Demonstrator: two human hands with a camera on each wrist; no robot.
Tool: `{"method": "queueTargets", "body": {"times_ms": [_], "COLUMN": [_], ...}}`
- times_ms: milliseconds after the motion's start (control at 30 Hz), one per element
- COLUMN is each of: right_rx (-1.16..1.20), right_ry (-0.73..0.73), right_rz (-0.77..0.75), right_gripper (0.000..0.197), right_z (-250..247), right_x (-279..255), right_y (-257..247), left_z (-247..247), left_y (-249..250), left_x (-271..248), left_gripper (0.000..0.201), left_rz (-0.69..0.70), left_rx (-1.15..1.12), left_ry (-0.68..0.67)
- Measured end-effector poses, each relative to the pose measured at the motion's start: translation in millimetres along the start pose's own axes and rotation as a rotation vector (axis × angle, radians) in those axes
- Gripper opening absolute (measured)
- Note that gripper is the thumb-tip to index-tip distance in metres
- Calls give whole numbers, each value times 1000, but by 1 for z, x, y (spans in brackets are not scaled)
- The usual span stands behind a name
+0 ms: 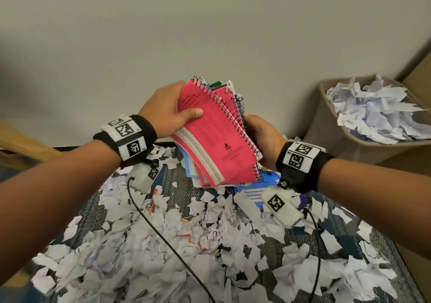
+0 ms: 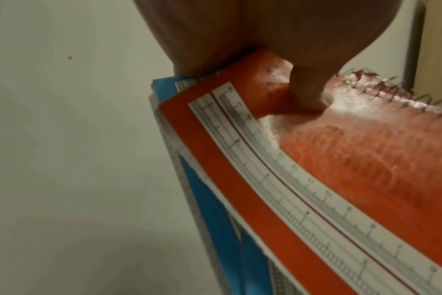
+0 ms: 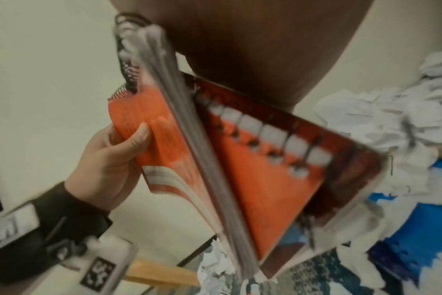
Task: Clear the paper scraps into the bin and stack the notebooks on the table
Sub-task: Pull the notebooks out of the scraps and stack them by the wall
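Both hands hold up a fanned bundle of spiral notebooks (image 1: 214, 135) above the floor; the front one has a red cover (image 2: 353, 159), with blue ones behind. My left hand (image 1: 168, 111) grips the bundle's left edge, thumb pressed on the red cover. My right hand (image 1: 261, 137) wraps the spiral-bound side from behind, its fingers hidden. In the right wrist view the red notebooks (image 3: 253, 169) splay apart under my palm, and the left hand (image 3: 114, 159) shows there too. Torn white paper scraps (image 1: 198, 244) cover the carpet below. A tan bin (image 1: 331, 125) stands at the right.
The bin holds a heap of crumpled paper (image 1: 373, 111). Another blue notebook (image 1: 251, 195) lies among the scraps under my right wrist. A pale wall (image 1: 210, 34) rises close behind. Black cables (image 1: 168, 237) trail from both wrists. A wooden edge (image 1: 23, 146) shows at the far left.
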State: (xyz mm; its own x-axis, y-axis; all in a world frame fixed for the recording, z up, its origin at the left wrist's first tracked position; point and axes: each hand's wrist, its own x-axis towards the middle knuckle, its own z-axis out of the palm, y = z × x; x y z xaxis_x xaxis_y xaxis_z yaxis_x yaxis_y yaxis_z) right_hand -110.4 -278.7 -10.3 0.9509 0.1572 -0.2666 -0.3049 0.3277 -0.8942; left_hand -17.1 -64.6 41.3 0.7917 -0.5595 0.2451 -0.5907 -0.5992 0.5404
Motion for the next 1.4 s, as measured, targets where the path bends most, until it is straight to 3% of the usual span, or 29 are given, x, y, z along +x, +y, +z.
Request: {"method": "queueTargets", "body": {"times_ms": [100, 233, 300, 367, 433, 467, 533, 567, 600, 633, 700, 767, 867, 933, 1000, 1100, 1133, 1300, 1400], "right_rx": [-60, -546, -600, -621, -595, -574, -534, -513, -492, -487, -517, -589, -587, -511, -467, -529, -566, -744, -759], "right_ry": [-137, 63, 120, 178, 208, 207, 197, 192, 187, 185, 178, 165, 166, 187, 200, 196, 185, 152, 201], "right_rz": [-89, -192, -237, -298, -340, -361, -393, -404, -412, -410, -382, -349, -349, -371, -391, -369, -345, -228, -186], "right_gripper": [47, 64, 63, 57, 52, 50, 49, 47, 46, 44, 41, 49, 65, 63, 54, 49, 50, 61, 82], "right_z": [0, -8, -11, -11, -12, -13, -14, -14, -13, -10, -7, -5, -4, -2, -2, -8, -11, -41, -60], "right_x": [3, 11, 14, 16, 18, 20, 22, 24, 26, 28, 33, 35, 39, 40, 41, 37, 35, 23, 20], "right_y": [-4, -2, 0, 0, 0, 1, 1, 1, 2, 2, 8, 14, 18, 16, 15, 19, 25, 57, 62], "left_z": [-1, 11, 17, 20, 21, 25, 32, 35, 36, 34, 30, 23, 27, 33, 41, 64, 76, 127, 140], "left_y": [-2, -2, -2, -7, -14, -23, -34, -38, -42, -40, -35, -32, -31, -28, -32, -47, -51, -47, -42], "left_x": [4, 1, -3, -4, -6, -6, -11, -15, -17, -15, -6, 3, 9, 8, 3, -15, -25, -57, -56], "left_gripper": [40, 61, 66, 83, 105, 116, 133, 134, 125, 105, 78, 75, 63, 54, 57, 84, 84, 38, 21], "left_rz": [9, 48, 49, -34, -233, -366, -601, -633, -590, -530, -449, -449, -362, -324, -312, -411, -461, -701, -705], "left_rx": [120, 259, 249, 214, 20, -185, -734, -937, -1059, -1128, -1237, -1266, -1091, -1049, -1097, -1059, -998, -915, -787], "left_ry": [-13, -8, 104, 307, 442, 443, 261, 115, -12, -50, 21, 141, 189, 261, 237, 8, -33, -52, -100]}}
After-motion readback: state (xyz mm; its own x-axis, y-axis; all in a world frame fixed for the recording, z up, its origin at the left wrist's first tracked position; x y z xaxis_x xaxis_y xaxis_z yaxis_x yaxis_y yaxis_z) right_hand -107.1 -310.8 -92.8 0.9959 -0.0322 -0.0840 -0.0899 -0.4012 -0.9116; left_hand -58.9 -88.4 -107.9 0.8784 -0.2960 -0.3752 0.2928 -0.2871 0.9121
